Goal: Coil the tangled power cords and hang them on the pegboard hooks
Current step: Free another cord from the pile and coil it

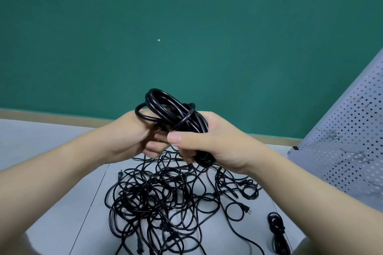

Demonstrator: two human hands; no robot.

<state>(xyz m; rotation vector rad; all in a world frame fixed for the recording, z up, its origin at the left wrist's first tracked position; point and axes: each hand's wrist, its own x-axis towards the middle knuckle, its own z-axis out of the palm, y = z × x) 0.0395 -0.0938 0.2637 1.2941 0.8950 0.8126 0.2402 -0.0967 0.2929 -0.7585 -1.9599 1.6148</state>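
Observation:
A coiled black power cord (165, 107) is held up in front of me, above the floor. My right hand (209, 143) grips the lower part of the coil, thumb across the front. My left hand (134, 132) has its fingers curled at the coil's left side, holding a strand that wraps round the bundle. Below the hands lies a big tangle of black power cords (165, 198) on the grey floor, with a plug (245, 209) sticking out at the right. A white pegboard (350, 130) with metal hooks (329, 133) leans at the right.
A small coiled black cord (276, 225) lies on the floor at the lower right, near the pegboard's foot. A green wall (186, 27) with a tan skirting stands behind. Grey floor tiles (41, 134) stretch to the left.

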